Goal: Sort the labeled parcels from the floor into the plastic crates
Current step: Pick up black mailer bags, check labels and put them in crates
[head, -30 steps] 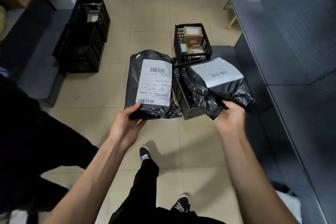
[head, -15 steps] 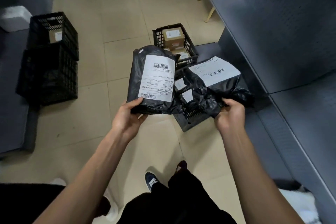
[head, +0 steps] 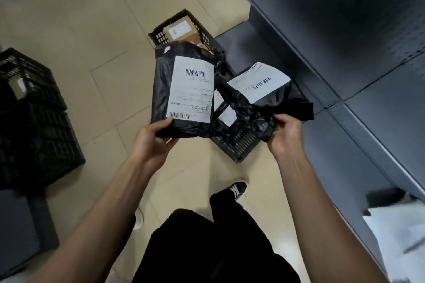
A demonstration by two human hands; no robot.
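Note:
My left hand (head: 153, 138) grips the lower edge of a black plastic parcel (head: 162, 89) with a tall white barcode label. My right hand (head: 284, 133) pinches the crumpled end of a second black parcel (head: 273, 101), whose label faces up and to the right. Both parcels hang in the air above a black plastic crate (head: 236, 145) on the floor; it holds other black parcels with white labels. Behind it stands another black crate (head: 161, 35) with cardboard boxes (head: 180, 30) inside.
Two more black crates (head: 34, 119) stand at the left, one with a small box in it. Grey metal shelving (head: 345, 41) runs along the right. My legs and shoes (head: 236, 189) are below on the beige tiled floor. A white bag (head: 397, 232) lies at the lower right.
I have stepped closer to the right-hand crates, and the view has swung left to right. Both parcels stay gripped and have drawn closer together above the near crate.

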